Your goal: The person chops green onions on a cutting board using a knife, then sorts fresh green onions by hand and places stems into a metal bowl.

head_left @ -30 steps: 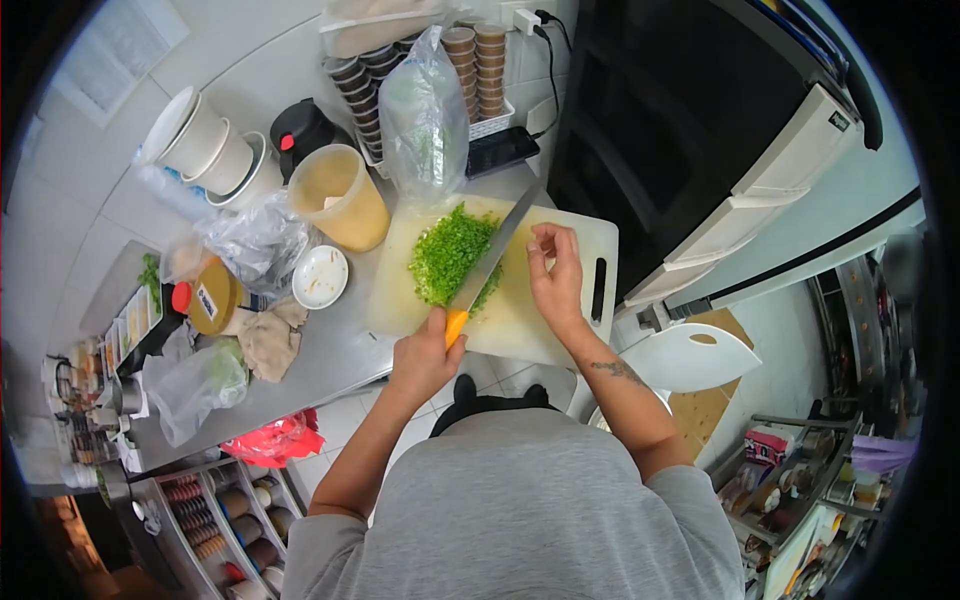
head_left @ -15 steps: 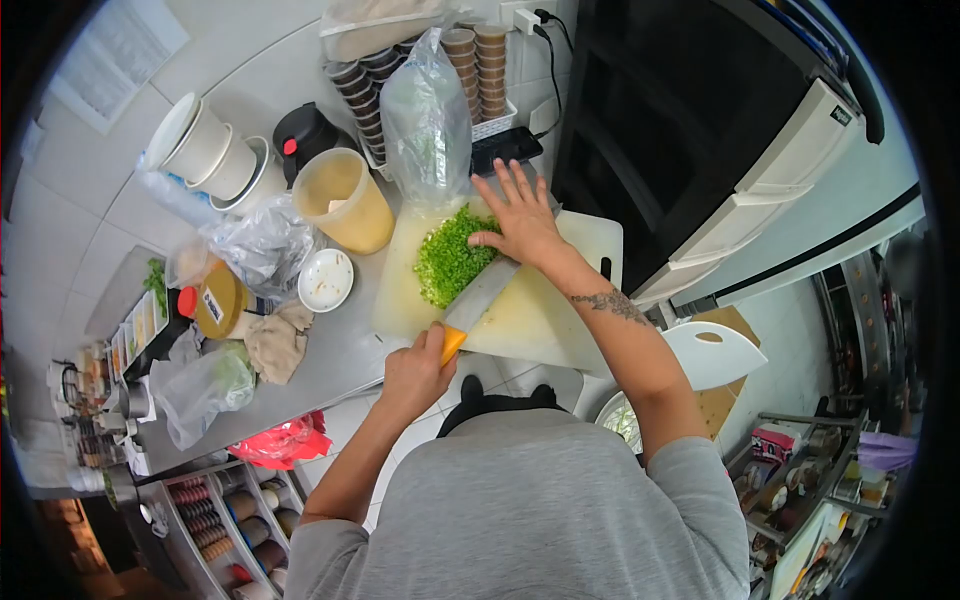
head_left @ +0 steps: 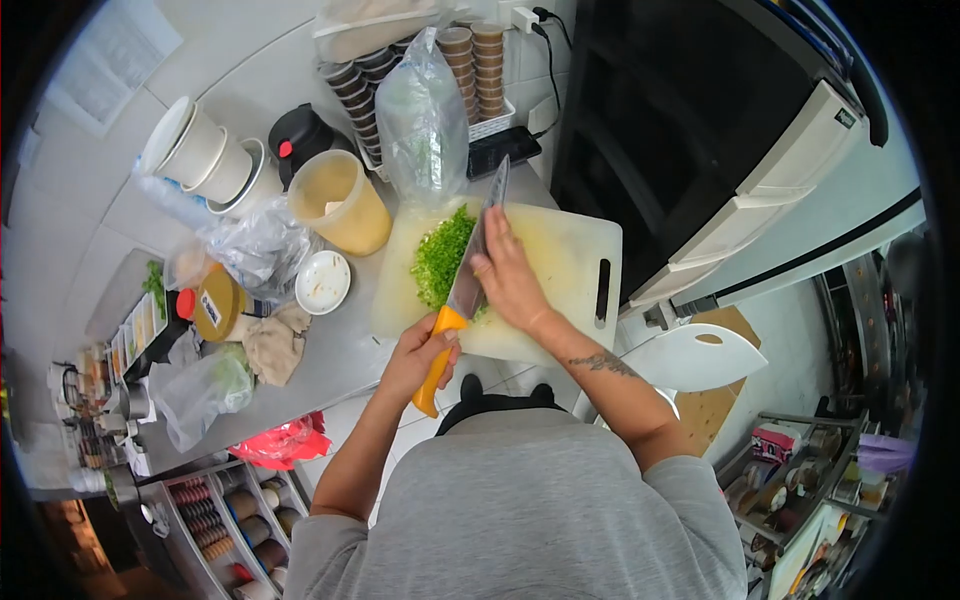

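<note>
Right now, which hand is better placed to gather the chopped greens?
Right, probably: the right hand lies open on the knife beside the chopped greens; the left hand is shut on its handle.

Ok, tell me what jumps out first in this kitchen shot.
The bright green chopped herbs heaped on the white cutting board at centre. The left hand grips the orange-handled knife, while the right hand lies against its blade. A yellowish tub stands to the board's left.
</note>
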A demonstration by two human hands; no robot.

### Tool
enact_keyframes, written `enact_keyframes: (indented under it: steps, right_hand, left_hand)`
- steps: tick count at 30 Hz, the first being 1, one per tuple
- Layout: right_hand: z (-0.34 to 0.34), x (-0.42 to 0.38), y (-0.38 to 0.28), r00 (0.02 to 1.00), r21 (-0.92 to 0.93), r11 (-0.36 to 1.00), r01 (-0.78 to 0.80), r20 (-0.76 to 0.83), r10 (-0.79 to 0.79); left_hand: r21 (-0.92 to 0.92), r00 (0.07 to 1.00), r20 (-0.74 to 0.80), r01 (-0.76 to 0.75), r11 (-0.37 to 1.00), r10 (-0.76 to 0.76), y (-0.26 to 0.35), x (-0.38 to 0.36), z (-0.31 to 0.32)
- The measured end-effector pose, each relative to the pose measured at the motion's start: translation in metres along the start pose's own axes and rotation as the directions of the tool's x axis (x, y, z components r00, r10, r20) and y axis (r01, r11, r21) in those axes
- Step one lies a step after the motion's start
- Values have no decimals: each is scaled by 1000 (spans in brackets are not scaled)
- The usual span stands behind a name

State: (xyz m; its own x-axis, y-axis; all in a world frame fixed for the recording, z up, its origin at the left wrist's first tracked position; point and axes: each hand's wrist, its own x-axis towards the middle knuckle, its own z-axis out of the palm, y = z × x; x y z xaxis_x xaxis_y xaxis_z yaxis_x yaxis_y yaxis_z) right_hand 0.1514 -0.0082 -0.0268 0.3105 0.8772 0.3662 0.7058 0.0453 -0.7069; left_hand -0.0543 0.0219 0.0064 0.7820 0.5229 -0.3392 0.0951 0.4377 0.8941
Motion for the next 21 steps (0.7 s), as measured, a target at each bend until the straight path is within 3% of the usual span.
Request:
enact_keyframes:
  steps: [4, 7, 8, 9, 10, 13, 16, 21]
  right_hand:
    - [4, -34, -11, 993, -26, 999, 21, 117, -18]
    - [-8, -43, 1, 992, -100, 987, 122, -11, -124]
    - [-10, -46, 3, 986, -127, 980, 154, -49, -161]
    - [-17, -38, -7, 968, -50, 991, 122, -216, -130]
    - [-23, -32, -12, 962, -30, 992, 119, -246, -123]
    - [-36, -15, -23, 945, -4, 992, 124, -304, -119]
    - [-42, -7, -29, 954, -35, 986, 165, -248, -169]
    - [-44, -8, -18, 960, -73, 958, 279, -12, -280]
  left_hand:
    - [-9, 999, -19, -49, 999, 49, 10, 10, 8]
    - [47, 998, -25, -64, 997, 65, 7, 18, 6]
    - [223, 995, -75, -54, 973, 73, 4, 20, 6]
    - [393, 989, -122, -34, 919, 88, 1, 23, 5]
    - [550, 980, -164, -4, 835, 112, -2, 25, 4]
    - [915, 809, 22, -253, 314, 588, -13, 28, 2]
    - [945, 882, -36, -122, 302, 469, -5, 23, 6]
    - [962, 870, -11, -125, 242, 494, -7, 19, 3]
